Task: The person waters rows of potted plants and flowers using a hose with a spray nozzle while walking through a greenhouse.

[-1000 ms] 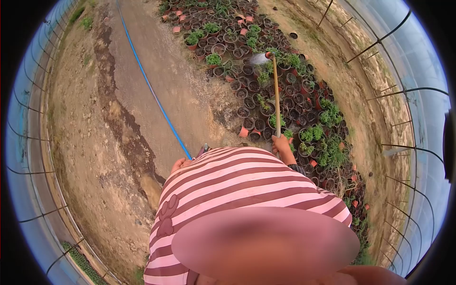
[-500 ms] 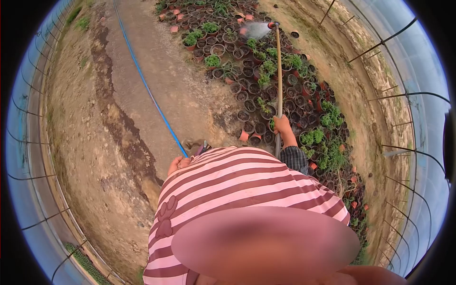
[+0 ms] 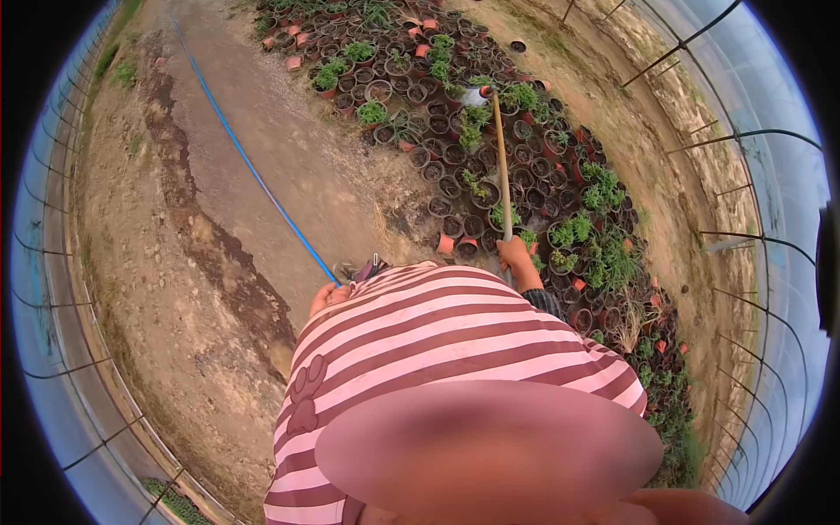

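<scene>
My right hand (image 3: 514,254) is wrapped round a long tan watering wand (image 3: 502,166), which reaches forward over the potted plants. At its far end a red-rimmed spray head (image 3: 486,91) lets out a short whitish spray toward the left. Close to my left side, my left hand (image 3: 327,297) is closed at the near end of a blue hose (image 3: 254,162); part of this hand is hidden by the striped shirt. Many round pots (image 3: 451,186) stand crowded under the wand, some with green leafy plants (image 3: 472,127), others showing dark soil.
A dirt path (image 3: 262,105) runs forward on the left, with the hose lying along it. Curved greenhouse ribs and clear plastic sheeting (image 3: 779,192) rise on the right. Several orange-red pots (image 3: 446,243) lie tipped at the edge of the pot bed.
The spray head has come down and nearer, and its visible spray is smaller. My right hand has moved slightly back toward my body. The left hand still grips the hose.
</scene>
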{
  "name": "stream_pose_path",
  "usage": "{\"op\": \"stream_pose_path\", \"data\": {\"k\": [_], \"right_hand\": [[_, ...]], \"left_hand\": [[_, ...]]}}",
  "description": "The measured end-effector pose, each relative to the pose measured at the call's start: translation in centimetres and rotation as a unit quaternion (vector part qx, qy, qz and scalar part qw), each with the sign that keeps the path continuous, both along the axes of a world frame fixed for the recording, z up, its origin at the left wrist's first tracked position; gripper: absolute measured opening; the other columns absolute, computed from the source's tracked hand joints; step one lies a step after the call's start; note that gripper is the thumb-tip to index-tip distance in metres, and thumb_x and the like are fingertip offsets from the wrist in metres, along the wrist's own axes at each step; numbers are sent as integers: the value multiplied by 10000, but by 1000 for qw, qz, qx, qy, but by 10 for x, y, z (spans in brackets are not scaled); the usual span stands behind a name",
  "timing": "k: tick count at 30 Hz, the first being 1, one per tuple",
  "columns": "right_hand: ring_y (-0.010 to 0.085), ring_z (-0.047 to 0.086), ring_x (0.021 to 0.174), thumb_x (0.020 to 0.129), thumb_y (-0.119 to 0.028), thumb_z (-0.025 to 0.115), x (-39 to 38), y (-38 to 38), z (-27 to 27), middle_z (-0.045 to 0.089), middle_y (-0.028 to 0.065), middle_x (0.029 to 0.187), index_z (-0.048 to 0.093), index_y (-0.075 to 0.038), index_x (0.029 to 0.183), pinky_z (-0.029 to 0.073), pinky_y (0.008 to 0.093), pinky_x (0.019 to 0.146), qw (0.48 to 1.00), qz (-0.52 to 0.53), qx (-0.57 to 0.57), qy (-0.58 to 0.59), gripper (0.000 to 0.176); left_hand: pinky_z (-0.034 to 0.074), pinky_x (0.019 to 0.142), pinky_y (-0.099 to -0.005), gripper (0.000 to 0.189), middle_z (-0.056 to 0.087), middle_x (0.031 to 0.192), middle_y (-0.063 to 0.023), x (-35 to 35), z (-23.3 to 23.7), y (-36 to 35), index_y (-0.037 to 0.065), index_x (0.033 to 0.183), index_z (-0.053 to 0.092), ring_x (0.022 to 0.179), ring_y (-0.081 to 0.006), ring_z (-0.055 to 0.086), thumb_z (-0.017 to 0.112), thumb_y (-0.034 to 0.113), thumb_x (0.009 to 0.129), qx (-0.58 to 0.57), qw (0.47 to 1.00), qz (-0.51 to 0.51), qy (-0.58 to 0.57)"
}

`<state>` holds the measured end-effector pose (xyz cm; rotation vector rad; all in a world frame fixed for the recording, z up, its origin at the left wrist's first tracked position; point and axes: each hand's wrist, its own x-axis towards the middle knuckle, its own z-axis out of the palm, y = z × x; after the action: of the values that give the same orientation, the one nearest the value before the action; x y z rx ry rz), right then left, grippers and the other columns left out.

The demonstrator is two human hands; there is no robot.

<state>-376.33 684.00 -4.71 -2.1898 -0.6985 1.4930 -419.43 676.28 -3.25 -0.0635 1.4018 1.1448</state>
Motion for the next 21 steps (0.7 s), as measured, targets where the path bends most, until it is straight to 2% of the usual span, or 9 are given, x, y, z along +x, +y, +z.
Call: {"op": "stream_pose_path", "data": {"k": [4,6,8,10,11,14,17,20,21], "right_hand": [[158,432,415,861,-150,551,5,-14,-1,474,80,581,462,73,977,352,319,365,999,-28,6,16,267],[155,431,420,864,-157,553,9,-14,-1,472,78,588,459,56,959,354,317,371,999,-42,11,22,252],[153,438,428,869,-164,551,13,-14,1,473,77,592,452,42,942,358,316,379,998,-58,16,27,239],[157,442,431,872,-169,550,18,-9,1,473,78,594,448,40,947,360,319,383,997,-57,23,35,245],[159,444,432,874,-172,550,20,-6,0,474,78,594,446,39,949,361,320,384,997,-59,26,39,247],[131,353,377,879,-156,524,16,7,15,401,38,565,414,-1,910,314,289,337,998,-45,36,-11,193],[138,380,404,887,-169,523,19,19,13,423,52,580,426,22,956,341,302,362,999,-31,27,-20,225],[140,415,437,891,-170,519,21,24,16,453,64,598,429,45,1009,359,309,387,999,-11,27,-35,262],[161,433,427,887,-160,514,23,25,13,467,77,598,429,55,1024,374,319,382,999,-11,30,-34,269]], "left_hand": [[279,438,-251,246,276,560,45,-5,-8,1,130,656,301,491,-88,317,457,138,846,-21,997,10,-79],[279,439,-251,258,280,561,47,0,-12,-2,134,649,293,491,-83,315,463,137,843,6,998,6,-57],[279,444,-251,270,286,563,48,18,13,-3,140,642,284,489,-81,311,466,141,841,37,999,3,0],[286,456,-249,271,297,567,47,22,16,-3,143,640,286,494,-84,314,464,143,843,40,999,-10,32],[292,464,-248,267,304,569,45,13,3,-2,143,640,293,499,-87,319,463,140,846,28,999,-22,28],[306,483,-245,251,323,574,39,11,4,3,138,645,319,518,-94,336,460,124,852,3,1000,-8,-30],[318,489,-245,224,336,579,37,10,4,7,121,663,345,531,-96,353,456,118,857,4,999,-24,-40],[327,486,-246,198,343,586,35,28,33,10,100,690,364,533,-95,366,449,137,866,14,994,-79,72],[330,485,-245,192,345,588,34,27,34,13,93,700,370,532,-95,369,447,144,868,-5,996,-83,34]]}}
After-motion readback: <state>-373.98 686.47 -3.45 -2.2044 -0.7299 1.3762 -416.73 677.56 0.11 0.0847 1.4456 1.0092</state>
